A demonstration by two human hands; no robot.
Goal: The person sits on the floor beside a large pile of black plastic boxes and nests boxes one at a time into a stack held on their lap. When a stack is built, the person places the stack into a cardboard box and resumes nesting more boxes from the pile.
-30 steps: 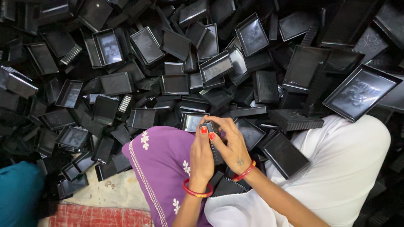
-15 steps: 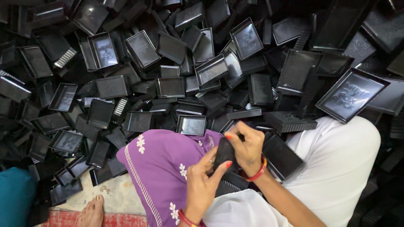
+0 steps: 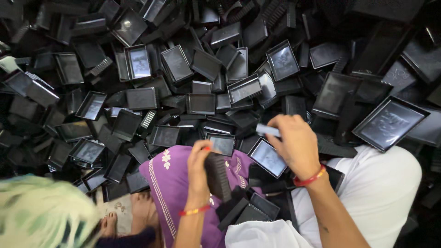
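My left hand (image 3: pixel 198 169) grips a black ribbed plastic piece (image 3: pixel 217 175) upright over my lap, which is covered by a purple cloth (image 3: pixel 171 184). My right hand (image 3: pixel 296 143) is raised a little to the right, its fingers closed on a small black piece (image 3: pixel 267 130) at the edge of the pile. A shallow black tray (image 3: pixel 267 158) lies between the two hands. More black pieces (image 3: pixel 250 210) are gathered in my lap below.
A large heap of black plastic trays (image 3: pixel 193 78) and lids fills the floor ahead and on both sides. A bigger tray (image 3: pixel 389 123) lies at right by my white-clad knee (image 3: pixel 381 193). Bare feet (image 3: pixel 128 216) and a pale blurred cloth (image 3: pixel 41 216) show at bottom left.
The hands have separated: the right hand moved up and right to the pile's edge, the left stays low holding the ribbed piece. The camera has shifted.
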